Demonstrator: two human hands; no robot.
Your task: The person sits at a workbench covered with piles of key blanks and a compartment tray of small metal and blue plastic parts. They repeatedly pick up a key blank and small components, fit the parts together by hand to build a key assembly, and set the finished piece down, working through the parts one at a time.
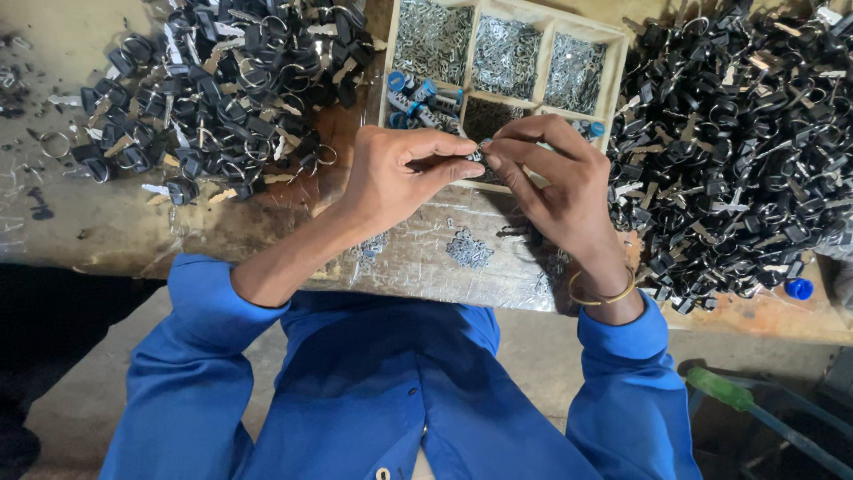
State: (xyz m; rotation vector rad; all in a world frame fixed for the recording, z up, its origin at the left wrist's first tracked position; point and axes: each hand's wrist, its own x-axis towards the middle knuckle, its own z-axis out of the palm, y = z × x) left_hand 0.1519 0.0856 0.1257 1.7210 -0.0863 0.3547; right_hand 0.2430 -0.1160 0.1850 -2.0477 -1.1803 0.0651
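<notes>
My left hand (404, 173) and my right hand (555, 182) meet over the workbench, fingertips pinched together on a small metal part (480, 153) that is mostly hidden between them. Both hands hover just in front of a wooden divided tray (544, 62) holding tiny silvery metal bits and a few blue-capped cylinders (418, 98). A small heap of loose metal pieces (468, 249) lies on the shiny sheet below my hands. I wear blue sleeves and a thin bangle on my right wrist.
A big pile of black-headed keys with rings (222, 84) lies at the left, another larger pile (746, 151) at the right. A blue cap (799, 288) sits near the bench's right edge. A green-handled tool (724, 389) lies on the floor.
</notes>
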